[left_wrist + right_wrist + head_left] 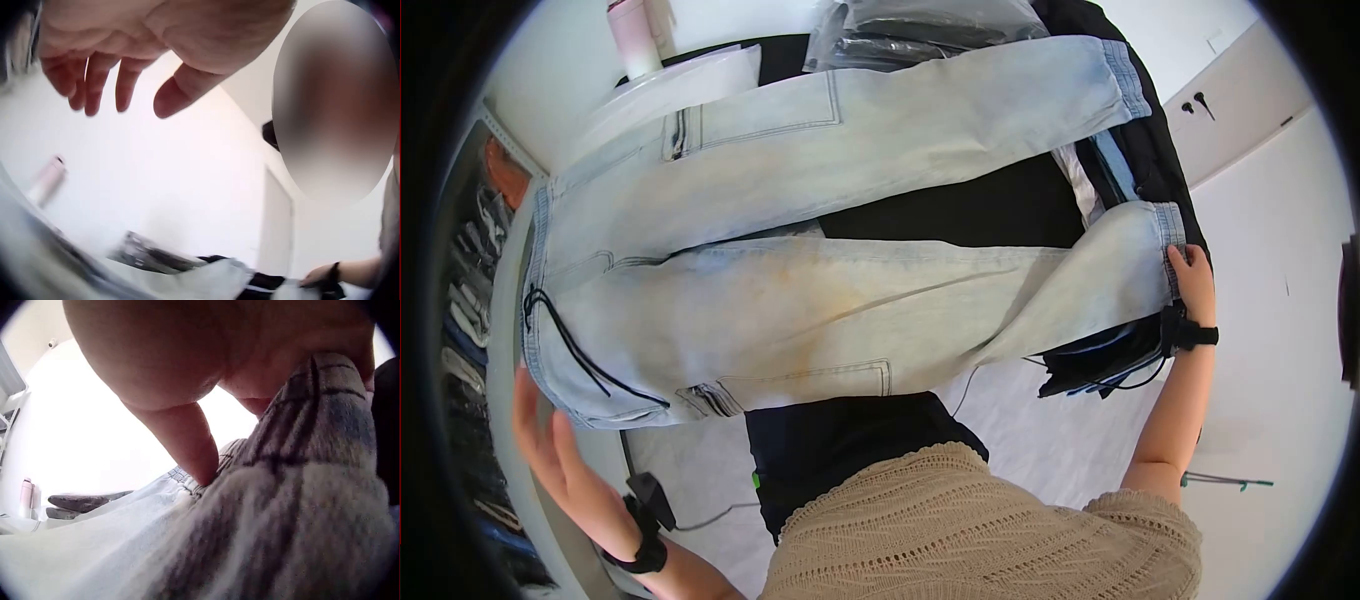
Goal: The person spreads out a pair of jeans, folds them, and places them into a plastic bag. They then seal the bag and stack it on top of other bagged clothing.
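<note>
A pair of light-blue jeans [940, 290] lies spread across the black table, waistband at the left and both legs stretching right. Black drawstrings [580, 350] trail from the waist. At the far right, my right hand [1194, 285] pinches the elastic cuff of the nearer leg; the right wrist view shows the gathered cuff [306, 419] bunched up against thumb and fingers. My left hand [550, 445] is beside the lower corner of the waistband, holding nothing. In the left wrist view the fingers [94, 84] of that hand hang loosely extended, away from the cloth.
Clear plastic-wrapped garments [930, 30] lie at the table's back, with a pink-and-white bottle [634, 38] farther left. Folded dark clothes [1100, 360] sit under the nearer cuff. A shelf of bagged clothes [475, 330] stands at the left. Cables run from both wrist cameras.
</note>
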The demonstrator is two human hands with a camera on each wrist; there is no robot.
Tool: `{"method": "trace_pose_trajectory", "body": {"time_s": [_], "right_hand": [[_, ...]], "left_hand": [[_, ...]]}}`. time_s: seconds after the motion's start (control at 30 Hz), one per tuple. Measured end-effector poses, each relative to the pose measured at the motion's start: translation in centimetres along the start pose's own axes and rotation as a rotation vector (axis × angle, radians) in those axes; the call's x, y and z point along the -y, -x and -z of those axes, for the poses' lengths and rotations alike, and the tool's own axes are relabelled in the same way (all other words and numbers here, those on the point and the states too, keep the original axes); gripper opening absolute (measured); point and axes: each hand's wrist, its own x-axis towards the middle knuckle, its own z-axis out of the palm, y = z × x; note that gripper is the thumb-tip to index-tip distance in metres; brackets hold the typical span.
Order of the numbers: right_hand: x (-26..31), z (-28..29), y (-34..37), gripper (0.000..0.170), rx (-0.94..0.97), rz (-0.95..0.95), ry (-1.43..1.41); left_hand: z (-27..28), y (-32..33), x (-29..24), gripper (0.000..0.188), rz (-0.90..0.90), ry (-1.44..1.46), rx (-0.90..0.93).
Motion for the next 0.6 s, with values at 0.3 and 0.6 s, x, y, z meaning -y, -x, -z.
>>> {"method": "trace_pose_trajectory", "body": {"time_s": [0.3,0.6], "right_hand": [[-0.8,-1.4,1.0,0.046,-0.109,0.043,-0.081],[-2.0,-0.9,0.9,0.036,-0.058,0.024,-0.228]], "left_hand": [[-17.6,-5.7,-5.6,0.034,-0.235,0.022,1.105],[-22.8,-6.2,-5.6,0.02,-0.301,-0.314,1.156]]}}
